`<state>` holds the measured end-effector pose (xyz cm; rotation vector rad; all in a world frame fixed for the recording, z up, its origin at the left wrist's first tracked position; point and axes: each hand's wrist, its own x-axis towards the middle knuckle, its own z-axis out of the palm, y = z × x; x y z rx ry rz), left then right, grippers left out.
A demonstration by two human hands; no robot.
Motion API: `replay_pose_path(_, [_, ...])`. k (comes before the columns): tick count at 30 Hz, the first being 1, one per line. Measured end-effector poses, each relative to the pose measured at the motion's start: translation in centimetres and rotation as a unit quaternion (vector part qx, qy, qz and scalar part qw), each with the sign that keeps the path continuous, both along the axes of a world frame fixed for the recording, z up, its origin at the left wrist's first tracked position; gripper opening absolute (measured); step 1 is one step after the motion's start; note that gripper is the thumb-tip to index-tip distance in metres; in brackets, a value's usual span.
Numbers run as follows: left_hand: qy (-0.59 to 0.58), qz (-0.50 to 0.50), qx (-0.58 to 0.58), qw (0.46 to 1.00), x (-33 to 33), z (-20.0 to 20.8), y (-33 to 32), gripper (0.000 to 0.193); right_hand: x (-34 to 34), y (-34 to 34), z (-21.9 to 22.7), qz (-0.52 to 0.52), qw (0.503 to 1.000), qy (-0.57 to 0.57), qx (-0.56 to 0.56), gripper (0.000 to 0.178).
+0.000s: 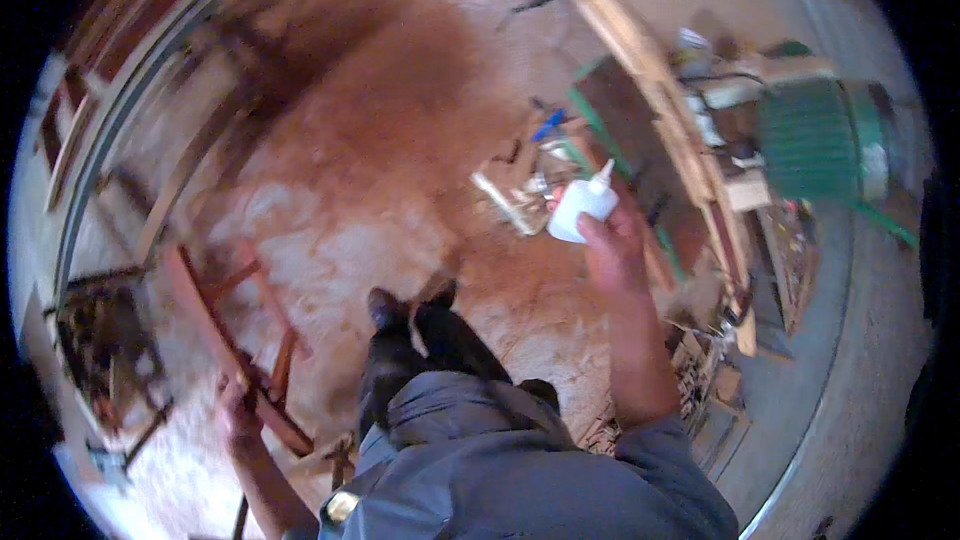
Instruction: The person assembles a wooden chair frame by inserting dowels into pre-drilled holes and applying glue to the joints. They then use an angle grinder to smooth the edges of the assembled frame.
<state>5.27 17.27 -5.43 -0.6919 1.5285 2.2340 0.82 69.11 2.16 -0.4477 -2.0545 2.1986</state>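
2 hands on my feed. Right hand (614,248) curled round white bottle (577,208), left of the green motor (812,145); long axis slanting, nozzle up and rightward. Left hand (237,410), far left of motor, wrapped round red wooden frame (207,318), its long beam tilting up-left. Long planks (688,142) stand between motor and bottle; blurred blue item (548,126) left of motor.

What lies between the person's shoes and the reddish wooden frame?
Mottled, pale floor lies between the dark shoes and the reddish wooden frame, as the head view shows.
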Motion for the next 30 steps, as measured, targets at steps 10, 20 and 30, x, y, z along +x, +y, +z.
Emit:
replay_pose_path(10, [0.054,0.032,0.030,0.998,-1.5,3.9,1.7,0.061,-1.7,10.3,2.1,-0.231,0.953,0.036,0.193,0.033])
replay_pose_path(20, [-0.081,-0.051,-0.124,0.988,-2.6,3.1,8.1,0.065,-8.4,20.2,-5.0,-0.192,0.879,-0.076,0.429,0.034])
replay_pose_path(30, [-0.208,-0.140,-0.217,0.943,1.0,0.7,11.2,0.036,-10.8,20.7,-4.6,-0.188,0.912,-0.081,0.356,0.040])
